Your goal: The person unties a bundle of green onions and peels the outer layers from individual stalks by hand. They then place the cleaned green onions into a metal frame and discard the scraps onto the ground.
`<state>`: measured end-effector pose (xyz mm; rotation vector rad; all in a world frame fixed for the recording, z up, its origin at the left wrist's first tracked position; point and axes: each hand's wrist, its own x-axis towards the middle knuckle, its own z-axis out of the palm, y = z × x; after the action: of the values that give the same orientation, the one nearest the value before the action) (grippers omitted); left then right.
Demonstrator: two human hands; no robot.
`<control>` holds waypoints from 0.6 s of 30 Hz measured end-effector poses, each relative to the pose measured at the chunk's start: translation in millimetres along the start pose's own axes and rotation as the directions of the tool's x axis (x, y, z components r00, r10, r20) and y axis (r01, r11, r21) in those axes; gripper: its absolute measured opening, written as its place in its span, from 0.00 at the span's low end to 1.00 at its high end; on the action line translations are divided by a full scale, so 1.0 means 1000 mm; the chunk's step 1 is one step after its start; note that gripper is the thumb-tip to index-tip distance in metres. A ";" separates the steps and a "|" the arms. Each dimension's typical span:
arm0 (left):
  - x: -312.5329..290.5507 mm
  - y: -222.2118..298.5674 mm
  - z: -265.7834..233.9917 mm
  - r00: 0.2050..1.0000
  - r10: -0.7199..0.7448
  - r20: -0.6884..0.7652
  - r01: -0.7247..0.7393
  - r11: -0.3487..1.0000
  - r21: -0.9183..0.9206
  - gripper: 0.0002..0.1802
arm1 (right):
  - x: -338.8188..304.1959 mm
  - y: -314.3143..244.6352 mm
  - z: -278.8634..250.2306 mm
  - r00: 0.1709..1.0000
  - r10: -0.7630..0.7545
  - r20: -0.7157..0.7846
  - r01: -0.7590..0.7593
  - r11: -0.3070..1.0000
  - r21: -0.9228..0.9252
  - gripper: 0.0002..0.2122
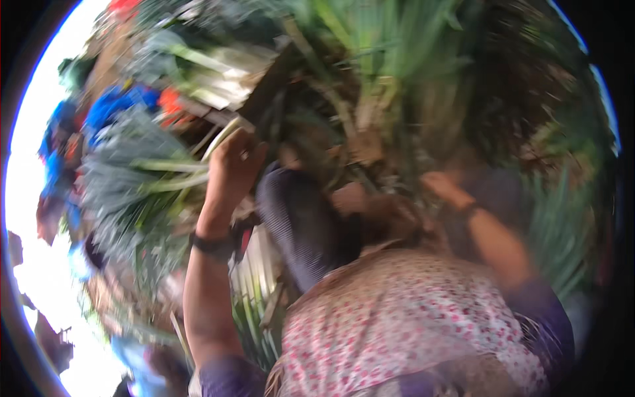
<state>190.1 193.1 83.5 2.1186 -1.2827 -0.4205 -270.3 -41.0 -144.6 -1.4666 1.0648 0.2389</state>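
My left hand is closed at the pale end of a leek, whose white stalk curves beside the fingers. More leeks with blue-green leaves fan out to the left of that wrist. On the right, my right hand is smeared by motion, near the base of upright green leafy stalks. What it holds, if anything, does not show. Between the hands is my bent knee in dark patterned cloth.
White-stemmed leeks lie in a wooden crate at the far left. Another bunch of leeks is beside my left forearm. Green leaves stand at the right. Blurred blue and orange things are at the left edge.
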 end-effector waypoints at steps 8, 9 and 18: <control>0.091 0.107 0.075 0.984 0.020 0.179 0.179 -0.212 -0.961 0.10 | 0.006 -0.042 0.032 0.991 0.018 -0.134 -0.020 1.000 -0.018 0.13; 0.104 0.111 0.084 0.981 0.038 0.191 0.194 -0.285 -0.939 0.11 | 0.006 -0.045 0.031 0.988 0.051 -0.144 -0.057 0.998 -0.038 0.14; 0.151 0.034 0.157 0.947 -0.106 0.303 0.238 -0.404 -0.883 0.06 | 0.068 -0.075 0.007 0.985 0.120 -0.123 -0.089 0.968 0.235 0.08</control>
<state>152.3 -4.6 -6.3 0.5443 -0.0417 -1.2239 -176.4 -79.0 -142.4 -1.2346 1.2404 0.0872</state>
